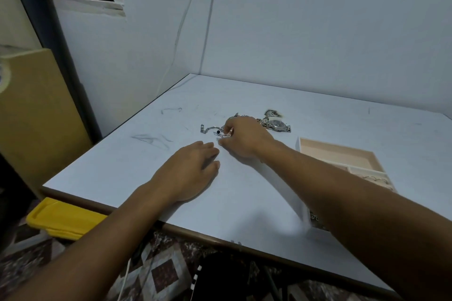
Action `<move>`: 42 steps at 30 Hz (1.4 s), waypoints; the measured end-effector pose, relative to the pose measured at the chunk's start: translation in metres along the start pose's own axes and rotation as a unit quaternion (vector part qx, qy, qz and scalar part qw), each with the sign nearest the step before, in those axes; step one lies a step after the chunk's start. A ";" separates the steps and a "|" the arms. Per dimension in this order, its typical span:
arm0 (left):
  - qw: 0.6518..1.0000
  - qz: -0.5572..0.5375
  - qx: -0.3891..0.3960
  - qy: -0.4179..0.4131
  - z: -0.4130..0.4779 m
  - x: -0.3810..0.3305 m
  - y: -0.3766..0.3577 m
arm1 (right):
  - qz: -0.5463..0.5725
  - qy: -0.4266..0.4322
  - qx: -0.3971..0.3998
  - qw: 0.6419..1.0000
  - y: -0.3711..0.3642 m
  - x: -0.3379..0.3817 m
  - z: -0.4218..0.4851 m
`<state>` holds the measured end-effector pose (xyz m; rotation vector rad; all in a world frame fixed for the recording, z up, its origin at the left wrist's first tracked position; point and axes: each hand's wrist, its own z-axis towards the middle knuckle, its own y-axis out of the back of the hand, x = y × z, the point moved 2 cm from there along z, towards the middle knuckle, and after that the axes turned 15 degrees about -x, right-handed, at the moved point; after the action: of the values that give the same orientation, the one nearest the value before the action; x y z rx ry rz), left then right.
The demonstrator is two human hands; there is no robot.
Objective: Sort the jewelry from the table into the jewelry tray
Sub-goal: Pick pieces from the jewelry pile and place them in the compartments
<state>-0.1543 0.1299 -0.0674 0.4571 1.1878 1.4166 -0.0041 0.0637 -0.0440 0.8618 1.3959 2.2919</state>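
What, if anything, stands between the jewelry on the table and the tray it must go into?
Nothing visible does. The right hand pinches at the jewelry with its fingers, and the tray lies open just to its right. The right forearm hides part of the table between them.

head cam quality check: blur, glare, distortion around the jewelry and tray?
Head view: dim, bluish, no glare; wide-angle bends the wall corner; near wall of the tray smears in blur beside the right forearm; watch fairly sharp; jewelry the right hand pinches is small, soft.
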 end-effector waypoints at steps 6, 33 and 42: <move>0.999 -0.018 -0.051 0.003 -0.002 0.002 -0.005 | 0.005 -0.034 -0.016 0.999 -0.011 0.006 0.011; 0.990 -0.074 -0.068 0.095 0.016 0.006 0.001 | 0.090 -0.034 -0.006 0.995 0.018 0.007 0.009; 0.976 -0.135 -0.119 0.123 0.023 -0.007 -0.003 | 0.100 -0.010 0.001 0.995 0.039 0.007 0.009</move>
<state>-0.1322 0.1324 -0.0581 -0.0502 1.2048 1.3801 -0.0021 0.0552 -0.0040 1.0656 1.3580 2.4201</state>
